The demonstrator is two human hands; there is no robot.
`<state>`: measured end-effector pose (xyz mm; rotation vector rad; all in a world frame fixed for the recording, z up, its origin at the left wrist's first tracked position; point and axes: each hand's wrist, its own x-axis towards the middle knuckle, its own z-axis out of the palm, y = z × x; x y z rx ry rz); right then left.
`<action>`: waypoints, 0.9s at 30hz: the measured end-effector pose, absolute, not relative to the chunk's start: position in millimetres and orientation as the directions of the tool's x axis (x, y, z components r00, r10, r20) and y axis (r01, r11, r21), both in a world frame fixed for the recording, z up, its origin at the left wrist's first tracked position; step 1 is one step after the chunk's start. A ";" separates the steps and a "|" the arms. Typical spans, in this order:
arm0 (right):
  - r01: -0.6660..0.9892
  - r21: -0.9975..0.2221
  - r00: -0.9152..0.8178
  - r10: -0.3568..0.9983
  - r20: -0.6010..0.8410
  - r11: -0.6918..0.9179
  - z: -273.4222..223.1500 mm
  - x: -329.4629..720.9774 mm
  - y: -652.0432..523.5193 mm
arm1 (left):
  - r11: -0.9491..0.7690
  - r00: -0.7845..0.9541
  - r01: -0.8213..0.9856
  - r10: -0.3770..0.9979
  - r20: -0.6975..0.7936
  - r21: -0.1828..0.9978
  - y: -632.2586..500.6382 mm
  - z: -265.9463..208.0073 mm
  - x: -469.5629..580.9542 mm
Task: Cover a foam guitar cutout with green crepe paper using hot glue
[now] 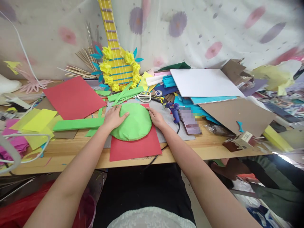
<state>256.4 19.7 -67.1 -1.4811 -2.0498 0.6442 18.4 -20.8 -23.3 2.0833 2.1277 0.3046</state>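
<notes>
A round, flat shape covered in green crepe paper lies on a red sheet, with a long green strip-like piece reaching out to its left. On the disc's left edge rests my left hand, thumb over the top and fingers at the far side. My right hand holds the right edge, its fingertips against the rim. Behind the disc are green paper strips and a pair of scissors. A blue glue gun lies just right of my right hand.
A yellow paper guitar with flowers leans against the back curtain. Another red sheet lies at the left, near yellow paper. At the right are a white board, brown cardboard, a phone and a small box.
</notes>
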 end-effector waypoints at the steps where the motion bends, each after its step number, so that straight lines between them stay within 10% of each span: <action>1: 0.699 -0.658 -0.243 0.958 0.150 0.281 -67.4 256.2 20.0 | 0.008 -0.017 0.969 0.999 0.036 0.248 -23.4 -21.0 19.2; 17: 0.677 -0.683 -0.189 0.962 0.200 0.275 -67.9 258.2 17.5 | 0.367 -0.266 0.784 0.928 -0.262 0.501 75.0 -18.7 -25.1; 27: 0.516 -0.825 -0.144 0.973 0.181 0.230 -73.0 260.8 20.2 | 0.281 -0.272 0.874 0.959 -0.079 0.397 82.5 -33.7 -15.4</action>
